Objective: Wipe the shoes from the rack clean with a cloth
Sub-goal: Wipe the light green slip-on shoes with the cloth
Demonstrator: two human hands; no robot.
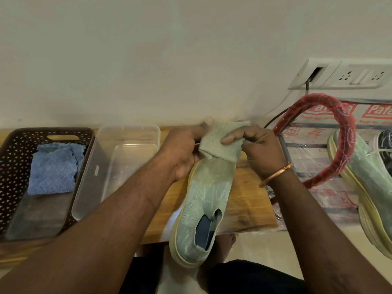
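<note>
The job looks under way, judging by the pale green terry cloth (220, 145) bunched over the toe of the mint-green knit slip-on shoe with a yellow sole (203, 200). This shoe lies at centre on the wooden tabletop (250, 200), its toe toward 12 o'clock. The left hand (182, 149) and right hand (263, 151) each have their grip clenched on the cloth. A darker patch shows behind the toe, whether damp or dirt I cannot tell. The matching second shoe (364, 187) waits at 3 o'clock, probably still to be wiped.

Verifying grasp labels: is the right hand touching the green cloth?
Touching. Head view: the right hand curls its fingers round the green cloth, pinching its right edge.
</note>
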